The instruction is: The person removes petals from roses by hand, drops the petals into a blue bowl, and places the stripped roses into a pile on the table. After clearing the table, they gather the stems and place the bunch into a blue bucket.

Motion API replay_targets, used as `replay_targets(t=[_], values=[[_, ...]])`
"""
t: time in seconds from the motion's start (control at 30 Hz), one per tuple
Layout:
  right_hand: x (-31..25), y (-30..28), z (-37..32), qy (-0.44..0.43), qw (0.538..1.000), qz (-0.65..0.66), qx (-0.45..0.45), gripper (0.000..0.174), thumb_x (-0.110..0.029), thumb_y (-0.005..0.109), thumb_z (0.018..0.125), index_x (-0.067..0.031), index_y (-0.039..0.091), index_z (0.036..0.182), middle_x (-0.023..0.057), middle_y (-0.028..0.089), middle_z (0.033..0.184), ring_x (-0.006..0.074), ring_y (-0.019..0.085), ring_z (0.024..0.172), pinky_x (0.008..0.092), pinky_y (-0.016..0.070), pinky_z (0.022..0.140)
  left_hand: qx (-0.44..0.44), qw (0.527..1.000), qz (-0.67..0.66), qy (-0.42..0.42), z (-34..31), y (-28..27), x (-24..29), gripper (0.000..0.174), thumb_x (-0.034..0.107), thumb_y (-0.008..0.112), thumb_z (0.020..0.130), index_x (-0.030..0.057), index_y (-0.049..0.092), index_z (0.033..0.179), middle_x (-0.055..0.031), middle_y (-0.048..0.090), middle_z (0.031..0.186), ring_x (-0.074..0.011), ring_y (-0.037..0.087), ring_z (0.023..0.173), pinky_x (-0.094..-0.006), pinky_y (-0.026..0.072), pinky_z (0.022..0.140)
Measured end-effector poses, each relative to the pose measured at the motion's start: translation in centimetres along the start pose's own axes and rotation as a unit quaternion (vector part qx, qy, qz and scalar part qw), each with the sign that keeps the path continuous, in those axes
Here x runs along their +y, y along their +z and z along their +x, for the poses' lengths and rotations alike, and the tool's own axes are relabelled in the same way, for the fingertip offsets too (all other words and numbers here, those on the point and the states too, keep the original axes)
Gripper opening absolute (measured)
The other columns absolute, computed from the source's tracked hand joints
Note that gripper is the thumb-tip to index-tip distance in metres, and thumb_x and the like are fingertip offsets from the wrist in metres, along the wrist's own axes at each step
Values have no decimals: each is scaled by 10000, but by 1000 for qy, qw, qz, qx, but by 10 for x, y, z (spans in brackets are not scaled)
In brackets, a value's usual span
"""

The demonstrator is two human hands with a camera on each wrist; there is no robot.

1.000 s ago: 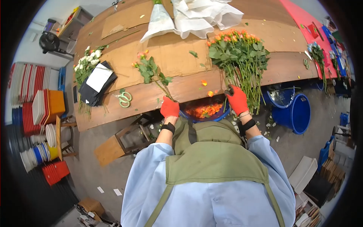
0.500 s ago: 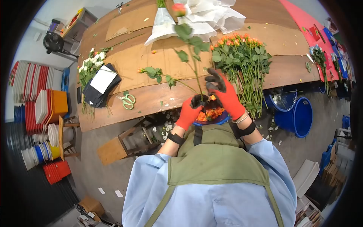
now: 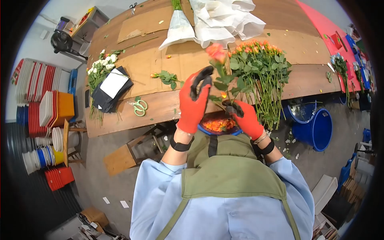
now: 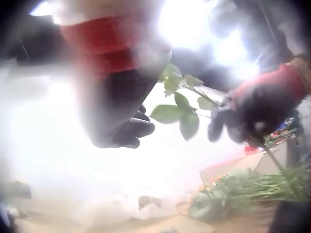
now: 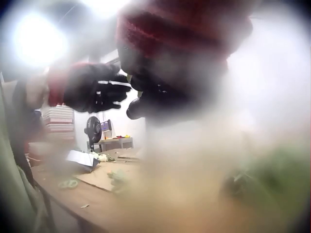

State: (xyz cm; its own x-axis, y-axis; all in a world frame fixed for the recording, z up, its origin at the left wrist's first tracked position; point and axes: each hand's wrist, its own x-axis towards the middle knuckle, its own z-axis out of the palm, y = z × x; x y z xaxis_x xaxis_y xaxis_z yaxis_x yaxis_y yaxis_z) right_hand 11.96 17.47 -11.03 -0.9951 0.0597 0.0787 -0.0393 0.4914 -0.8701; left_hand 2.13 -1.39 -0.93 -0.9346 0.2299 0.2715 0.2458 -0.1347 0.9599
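My right hand (image 3: 246, 119), in a red glove with dark palm and fingers, grips the stem of an orange-pink rose (image 3: 216, 53) held upright. The bloom is blurred; green leaves (image 4: 176, 114) show along the stem in the left wrist view. Beside the stem, my left hand (image 3: 193, 102) is raised in a matching glove, its fingers (image 5: 111, 92) extended and nothing gripped. Another rose with leaves (image 3: 167, 77) lies on the cardboard to the left. A large bunch of orange roses (image 3: 262, 66) lies to the right, stems toward me.
Below my hands stands a blue tub of orange petals (image 3: 220, 125). Green-handled scissors (image 3: 140, 108), white roses (image 3: 103, 64) and black sheets (image 3: 105, 99) lie on the table's left. White wrapping (image 3: 224, 24) is at the back; blue buckets (image 3: 322, 130) stand right.
My right hand came from the bunch with nothing seen in it and now grips an upright rose. My left hand let go of the stems and rose beside it; the other rose lies on the cardboard.
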Motion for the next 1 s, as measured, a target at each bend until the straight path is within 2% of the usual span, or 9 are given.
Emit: replay_targets(t=[0.07, 0.1, 0.23, 0.33, 0.43, 0.6, 0.7, 0.87, 1.0], values=[[1, 1, -6, -65, 993, -101, 4, 384, -83, 696, 815, -18, 622, 1186, 168, 682, 1061, 316, 655, 959, 365, 506, 848, 9, 998, -46, -34, -4, 6, -9, 362, 10, 619, 897, -41, 569, 1251, -94, 657, 1148, -130, 603, 1030, -276, 472, 909], [2, 2, -4, -28, 995, -92, -39, 405, -127, 723, 801, -16, 626, 1178, 172, 678, 1079, 362, 636, 989, 396, 498, 879, 29, 992, -89, -85, -7, 10, -6, 357, 16, 628, 892, -41, 573, 1239, -84, 660, 1118, -120, 605, 1000, -271, 476, 890], [-11, -9, -11, -32, 993, -111, -29, 438, -141, 745, 783, -17, 622, 1185, 182, 658, 1131, 370, 618, 1030, 388, 485, 911, 83, 966, -185, -162, -20, 23, 7, 333, 15, 640, 877, -53, 580, 1197, -73, 667, 1035, -111, 616, 922, -262, 485, 846], [-31, -34, -5, 72, 988, 21, -137, 487, -125, 747, 772, -19, 604, 1225, 165, 641, 1195, 320, 608, 1096, 370, 461, 963, 88, 960, -211, -161, -25, 21, 6, 326, -3, 627, 875, -69, 574, 1190, -79, 666, 1034, -128, 625, 925, -266, 488, 854], [-48, -56, -3, 34, 992, 115, -41, 502, -32, 668, 741, -12, 593, 1238, 123, 601, 1250, 223, 575, 1152, 332, 437, 998, 71, 962, -186, -184, -28, 15, 11, 329, -24, 616, 870, -74, 570, 1192, -85, 663, 1049, -137, 629, 945, -273, 492, 862], [-114, -82, 14, -56, 988, 117, 82, 477, 56, 615, 729, 5, 616, 1203, 133, 611, 1224, 235, 572, 1165, 348, 437, 1004, 31, 966, -139, -216, -35, 22, 8, 369, -21, 641, 847, -66, 572, 1207, -93, 652, 1087, -144, 624, 980, -283, 498, 865], [-134, -77, 20, -123, 972, 150, 132, 415, 94, 655, 699, 8, 659, 1104, 132, 627, 1170, 235, 606, 1071, 330, 469, 946, -12, 985, -80, -153, -38, 25, -3, 409, -8, 668, 819, -59, 572, 1213, -108, 647, 1102, -157, 620, 991, -287, 501, 867], [-143, -61, 23, -109, 967, 146, 180, 310, 49, 697, 753, 15, 654, 1057, 108, 652, 1089, 204, 621, 1000, 323, 486, 894, -65, 991, -5, -120, -39, 23, -14, 411, -24, 671, 784, -61, 587, 1185, -126, 647, 1097, -162, 613, 1003, -292, 501, 875], [-146, -49, 17, -28, 929, 299, 215, 299, 63, 666, 760, 11, 638, 1054, 76, 644, 1076, 175, 611, 990, 314, 484, 885, -22, 990, -60, -124, -44, 34, -3, 361, -36, 649, 799, -56, 611, 1157, -122, 643, 1111, -155, 617, 1001, -290, 503, 869]])
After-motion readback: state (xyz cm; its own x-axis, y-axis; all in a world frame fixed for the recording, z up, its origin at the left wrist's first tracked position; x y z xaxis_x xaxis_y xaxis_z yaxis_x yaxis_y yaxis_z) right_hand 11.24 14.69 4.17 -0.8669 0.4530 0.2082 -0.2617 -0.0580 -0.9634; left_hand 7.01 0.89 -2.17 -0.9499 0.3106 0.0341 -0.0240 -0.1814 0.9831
